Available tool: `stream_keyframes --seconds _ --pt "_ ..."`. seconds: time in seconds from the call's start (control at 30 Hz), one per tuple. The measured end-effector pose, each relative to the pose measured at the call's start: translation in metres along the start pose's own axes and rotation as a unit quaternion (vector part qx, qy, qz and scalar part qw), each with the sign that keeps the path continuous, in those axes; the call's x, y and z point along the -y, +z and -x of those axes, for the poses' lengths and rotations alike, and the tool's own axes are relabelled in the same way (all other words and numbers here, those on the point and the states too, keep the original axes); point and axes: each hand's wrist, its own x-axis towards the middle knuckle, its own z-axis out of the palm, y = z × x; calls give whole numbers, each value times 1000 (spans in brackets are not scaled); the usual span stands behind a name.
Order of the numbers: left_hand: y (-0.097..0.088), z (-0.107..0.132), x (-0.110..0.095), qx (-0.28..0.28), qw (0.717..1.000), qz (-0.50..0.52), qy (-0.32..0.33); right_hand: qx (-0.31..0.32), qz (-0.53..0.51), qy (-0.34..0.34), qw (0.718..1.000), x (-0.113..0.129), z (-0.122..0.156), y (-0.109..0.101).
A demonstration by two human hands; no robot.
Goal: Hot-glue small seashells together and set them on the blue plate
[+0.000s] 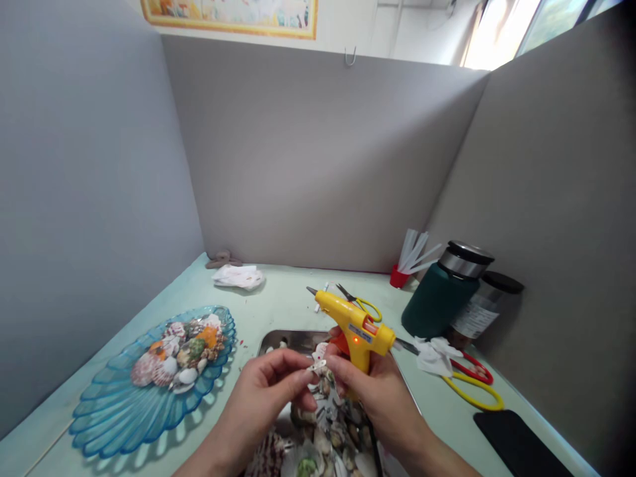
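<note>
My right hand (387, 394) is wrapped round the handle of a yellow hot glue gun (350, 321), whose nozzle points up and to the left. A small orange light glows on the gun's side. Between the fingertips of my left hand (268, 391) is a small, pale, narrow piece (318, 365); its kind is too small to make out. The right thumb and forefinger come close to its other end, and I cannot tell whether they touch it. Below both hands lies a metal tray (293, 336) full of mixed seashells (322, 440), partly covered by my hands.
On the left, a blue shell-shaped dish (134, 414) bears a cluster of seashells (181, 351). Glue sticks (413, 252) stand in a red cup (398, 277). At right are a green bottle (437, 298), a jar (484, 308), scissors (474, 391), tissue (434, 356) and a black phone (519, 444).
</note>
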Motion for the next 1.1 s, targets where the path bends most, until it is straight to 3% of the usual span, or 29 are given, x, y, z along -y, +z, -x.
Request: stream_keyframes --seconds 0.13,0.23,0.43,0.67,0.77,0.9,1.1 --pt "-3 -2 -2 -42 999 -2 13 -38 41 15 998 -4 1 -5" --pt "-6 -3 -4 -75 997 2 21 -17 72 11 997 -6 2 -9" --pt "-15 -8 -4 -128 990 44 48 19 231 -86 969 0 6 -16" --pt "-18 -12 5 -119 991 28 48 43 338 -152 928 -5 10 -28" --pt "-17 -12 7 -120 991 18 51 81 357 -162 917 -10 12 -31" --pt "-16 -13 10 -132 990 8 54 124 352 -174 911 -17 14 -33" --pt "-15 -14 13 -132 990 6 53 116 369 -195 901 -25 12 -38"
